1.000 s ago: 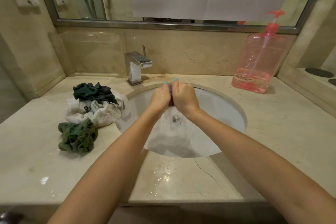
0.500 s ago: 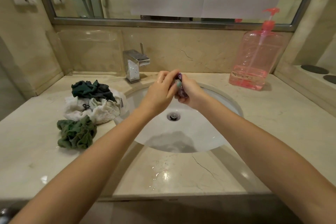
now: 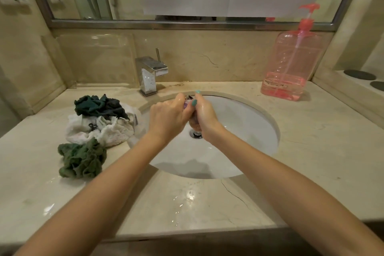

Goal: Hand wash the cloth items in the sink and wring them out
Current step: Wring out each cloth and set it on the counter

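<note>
Over the white oval sink (image 3: 245, 122), my left hand (image 3: 168, 118) and my right hand (image 3: 204, 116) are pressed together, both gripping a small purple patterned cloth (image 3: 188, 104). Most of the cloth is hidden between my palms; a dark tip pokes out above them, and a lower end hangs near the drain (image 3: 195, 134). On the counter to the left lie a dark green and black cloth (image 3: 99, 106) on top of a white cloth (image 3: 104, 131), and a crumpled green cloth (image 3: 82, 159) in front of them.
A chrome faucet (image 3: 150, 74) stands behind the sink at the left. A pink pump soap bottle (image 3: 291, 62) sits at the back right. The marble counter (image 3: 322, 141) is wet at the front, with a crack. A mirror hangs above.
My hands twisted against each other while holding the purple cloth, rising slightly above the drain and then coming back together over the sink. The cloth piles on the counter stayed put.
</note>
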